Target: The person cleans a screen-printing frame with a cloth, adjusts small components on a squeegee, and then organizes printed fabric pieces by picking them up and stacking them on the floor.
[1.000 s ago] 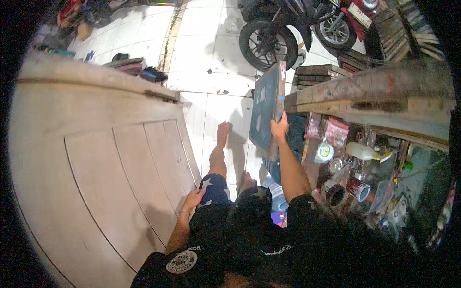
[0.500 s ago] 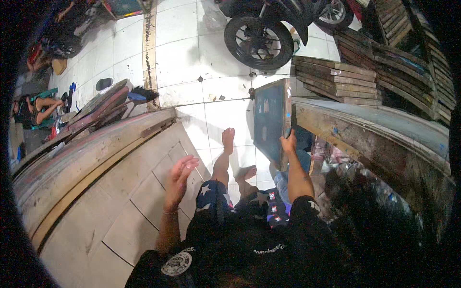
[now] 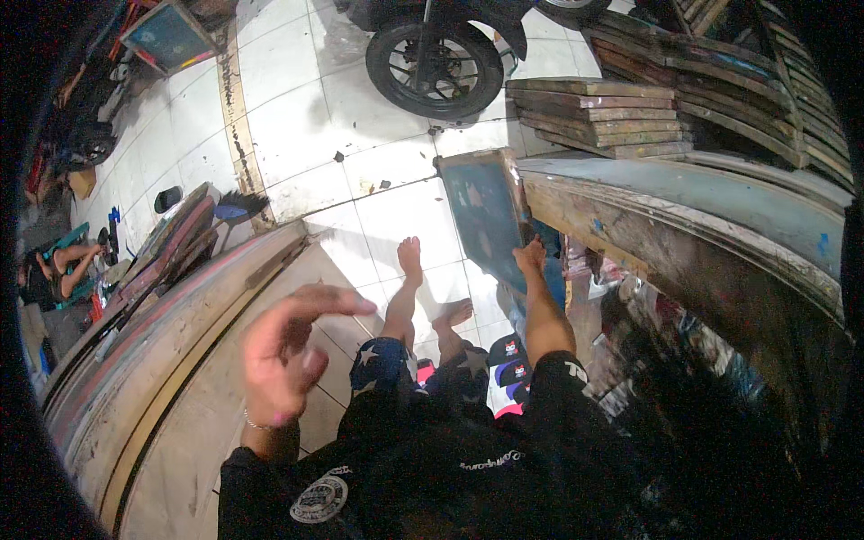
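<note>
My right hand [image 3: 531,256] grips the near side edge of a screen-printing frame [image 3: 486,211], a dark blue-green panel with a worn wooden border. It is tilted upright above the tiled floor, beside the long table on the right. My left hand [image 3: 281,360] is raised in the air over the left table [image 3: 193,387], with curved fingers apart from the thumb and nothing between them. My bare feet [image 3: 410,259] are on the white tiles.
On the right, stacked wooden frames [image 3: 598,117] stand behind the long table [image 3: 702,216]. A motorcycle wheel [image 3: 435,70] is ahead. Leaning boards [image 3: 166,243] and a dark brush [image 3: 241,205] lie left. Another person [image 3: 67,270] sits at far left. Another framed screen [image 3: 169,38] stands farther back.
My left hand has risen closer to the camera and moved left, its fingers curling. My right hand still holds the screen-printing frame, which now shows its face more. The view has shifted.
</note>
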`<control>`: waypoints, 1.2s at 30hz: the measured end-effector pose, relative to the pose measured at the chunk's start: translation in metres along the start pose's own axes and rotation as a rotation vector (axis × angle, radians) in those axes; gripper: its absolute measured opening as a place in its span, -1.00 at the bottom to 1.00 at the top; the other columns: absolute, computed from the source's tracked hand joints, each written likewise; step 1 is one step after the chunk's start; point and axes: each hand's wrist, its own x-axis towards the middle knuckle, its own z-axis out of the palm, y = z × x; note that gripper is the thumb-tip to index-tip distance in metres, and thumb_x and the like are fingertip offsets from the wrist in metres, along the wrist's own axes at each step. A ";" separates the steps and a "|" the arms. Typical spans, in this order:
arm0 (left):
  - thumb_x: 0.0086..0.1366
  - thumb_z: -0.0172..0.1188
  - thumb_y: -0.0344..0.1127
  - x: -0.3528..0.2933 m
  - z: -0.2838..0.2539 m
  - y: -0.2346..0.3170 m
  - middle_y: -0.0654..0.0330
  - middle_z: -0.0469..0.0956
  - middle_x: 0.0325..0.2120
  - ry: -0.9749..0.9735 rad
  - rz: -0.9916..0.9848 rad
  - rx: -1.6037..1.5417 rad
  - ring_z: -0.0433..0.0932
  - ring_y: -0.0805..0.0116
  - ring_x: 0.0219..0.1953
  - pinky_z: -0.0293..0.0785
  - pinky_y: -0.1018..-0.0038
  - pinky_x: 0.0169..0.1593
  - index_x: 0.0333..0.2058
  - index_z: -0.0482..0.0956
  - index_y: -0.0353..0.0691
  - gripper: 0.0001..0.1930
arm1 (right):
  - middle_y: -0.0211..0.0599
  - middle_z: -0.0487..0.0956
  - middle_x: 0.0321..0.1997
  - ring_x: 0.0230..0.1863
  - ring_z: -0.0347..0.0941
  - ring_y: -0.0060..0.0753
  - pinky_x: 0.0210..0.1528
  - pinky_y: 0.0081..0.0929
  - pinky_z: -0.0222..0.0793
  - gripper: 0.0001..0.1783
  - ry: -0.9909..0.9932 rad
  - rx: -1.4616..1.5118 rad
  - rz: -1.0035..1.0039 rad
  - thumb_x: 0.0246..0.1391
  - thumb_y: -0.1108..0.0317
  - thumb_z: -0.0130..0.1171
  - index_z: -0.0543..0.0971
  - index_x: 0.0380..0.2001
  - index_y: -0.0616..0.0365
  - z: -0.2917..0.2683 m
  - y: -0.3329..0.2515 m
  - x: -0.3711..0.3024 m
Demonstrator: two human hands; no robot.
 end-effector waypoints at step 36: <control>0.27 0.11 -0.13 -0.245 0.340 0.161 0.02 0.62 -0.36 -2.329 -0.052 -0.474 0.57 0.07 -0.33 0.47 0.25 -0.13 -0.32 0.61 -0.31 -0.68 | 0.12 0.63 -0.12 0.02 0.54 0.03 0.09 -0.25 0.41 -0.47 0.605 1.126 0.712 -0.13 0.17 0.30 0.61 -0.13 0.34 0.222 0.329 -0.384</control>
